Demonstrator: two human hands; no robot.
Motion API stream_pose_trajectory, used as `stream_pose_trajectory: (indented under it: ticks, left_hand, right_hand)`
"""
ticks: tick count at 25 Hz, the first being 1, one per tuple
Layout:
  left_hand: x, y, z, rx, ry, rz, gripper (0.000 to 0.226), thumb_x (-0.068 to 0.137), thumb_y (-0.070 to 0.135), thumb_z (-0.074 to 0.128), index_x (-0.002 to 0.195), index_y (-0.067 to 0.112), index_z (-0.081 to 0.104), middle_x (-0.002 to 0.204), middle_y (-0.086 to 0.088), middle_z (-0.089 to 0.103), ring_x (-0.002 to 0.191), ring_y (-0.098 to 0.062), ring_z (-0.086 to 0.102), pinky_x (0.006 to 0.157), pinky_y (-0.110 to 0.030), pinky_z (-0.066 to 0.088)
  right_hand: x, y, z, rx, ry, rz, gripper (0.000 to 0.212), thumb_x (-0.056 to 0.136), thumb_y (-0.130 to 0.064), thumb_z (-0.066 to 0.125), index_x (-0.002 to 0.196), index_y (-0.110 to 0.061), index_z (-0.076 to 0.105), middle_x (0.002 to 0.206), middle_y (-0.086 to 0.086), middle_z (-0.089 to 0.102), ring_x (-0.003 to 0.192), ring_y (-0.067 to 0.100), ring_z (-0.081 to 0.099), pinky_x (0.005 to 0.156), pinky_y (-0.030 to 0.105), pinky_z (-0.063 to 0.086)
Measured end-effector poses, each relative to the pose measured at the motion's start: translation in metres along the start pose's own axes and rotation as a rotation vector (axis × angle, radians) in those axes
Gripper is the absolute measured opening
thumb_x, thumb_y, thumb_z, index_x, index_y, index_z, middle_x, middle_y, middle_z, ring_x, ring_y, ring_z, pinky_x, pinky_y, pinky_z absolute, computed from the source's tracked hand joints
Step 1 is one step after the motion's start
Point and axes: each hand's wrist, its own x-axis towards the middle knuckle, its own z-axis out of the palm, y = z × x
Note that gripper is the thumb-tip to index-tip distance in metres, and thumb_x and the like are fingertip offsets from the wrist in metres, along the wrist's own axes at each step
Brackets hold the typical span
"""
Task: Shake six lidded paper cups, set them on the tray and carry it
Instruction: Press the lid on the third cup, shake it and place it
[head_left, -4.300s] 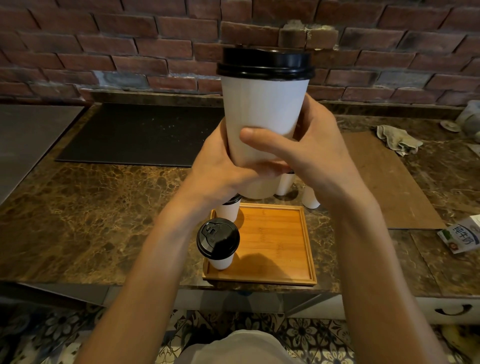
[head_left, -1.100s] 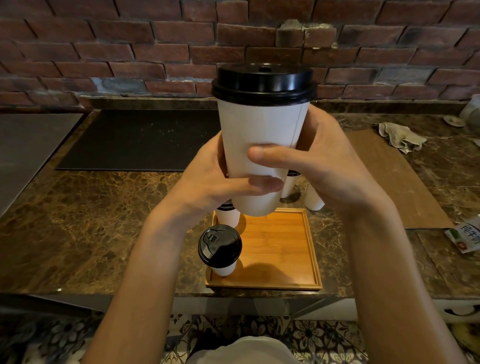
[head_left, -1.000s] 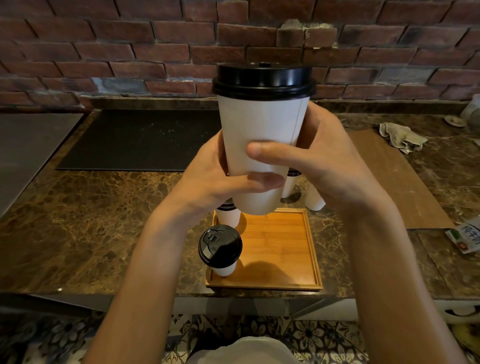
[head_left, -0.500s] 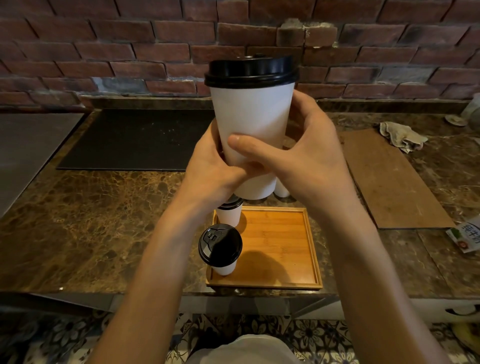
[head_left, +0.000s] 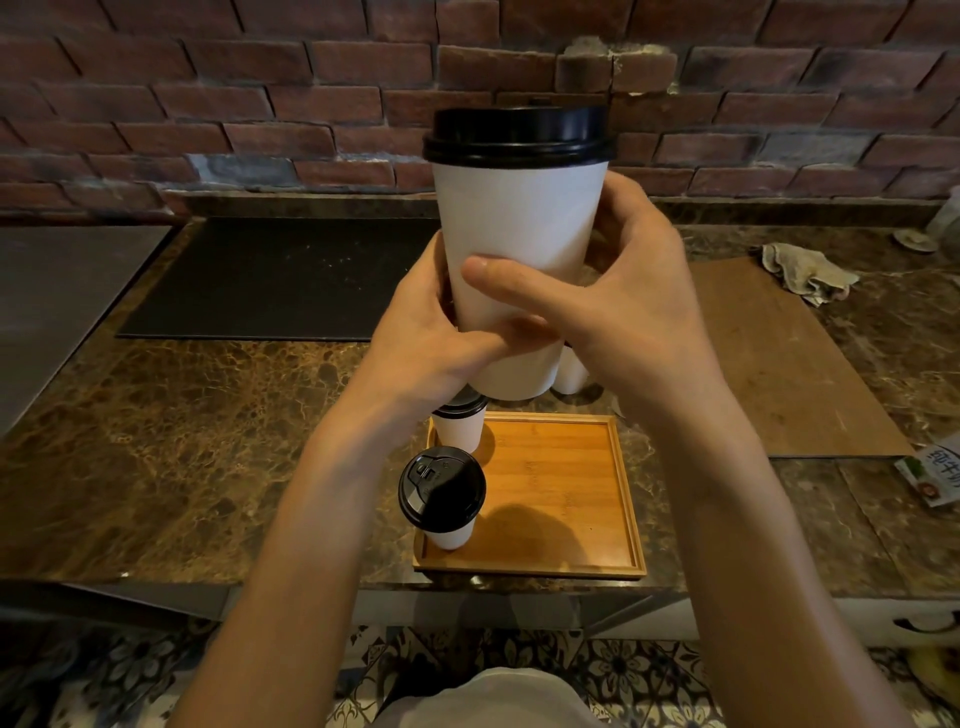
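Both hands, left (head_left: 426, 338) and right (head_left: 623, 312), wrap the upright cup (head_left: 519, 234) in a shared grip, its long axis vertical, above the tray (head_left: 561, 483) lying at 6 o'clock on the worktop (head_left: 182, 441).

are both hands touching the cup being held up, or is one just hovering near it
Touching. The head view shows the left hand and the right hand both wrapped around the lower half of the raised cup, thumbs pressed across its front, no gap.
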Motion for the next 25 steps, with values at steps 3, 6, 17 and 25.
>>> stream_pose_trajectory:
  ticks: [3,6,17,25]
  left_hand:
    - [0.001,0.006,-0.005,-0.051,-0.075,0.019,0.059,0.066,0.03,0.076,0.116,0.038,0.047,0.103,0.027,0.064,0.102,0.001,0.062,0.073,-0.013,0.052]
    - [0.001,0.007,-0.007,-0.102,-0.146,0.007,0.06,0.066,0.029,0.075,0.119,0.033,0.048,0.106,0.02,0.065,0.104,-0.006,0.062,0.077,-0.018,0.052]
    - [-0.001,0.008,-0.008,-0.172,-0.21,-0.012,0.066,0.062,0.017,0.079,0.121,0.023,0.05,0.11,0.012,0.066,0.109,-0.013,0.062,0.082,-0.023,0.052]
    - [0.002,0.007,-0.005,-0.112,-0.091,-0.04,0.079,0.058,0.026,0.079,0.129,0.015,0.046,0.116,0.0,0.063,0.109,-0.017,0.062,0.08,-0.027,0.054]
  right_hand:
    - [0.003,-0.001,-0.007,0.054,-0.031,-0.013,0.085,0.066,-0.044,0.085,0.138,-0.017,0.047,0.127,-0.005,0.059,0.116,0.01,0.057,0.09,0.035,0.056]
    - [0.005,-0.001,-0.012,0.155,-0.097,-0.031,0.078,0.065,-0.043,0.082,0.133,-0.017,0.052,0.121,-0.005,0.063,0.113,0.012,0.061,0.089,0.037,0.057]
    - [0.002,0.001,-0.015,0.268,-0.254,-0.037,0.068,0.071,-0.026,0.081,0.132,-0.012,0.052,0.119,-0.001,0.065,0.113,0.014,0.062,0.086,0.028,0.054]
    - [0.002,-0.006,-0.012,0.115,-0.17,-0.061,0.064,0.074,-0.034,0.081,0.129,-0.02,0.052,0.115,-0.011,0.063,0.107,0.002,0.06,0.083,0.022,0.055]
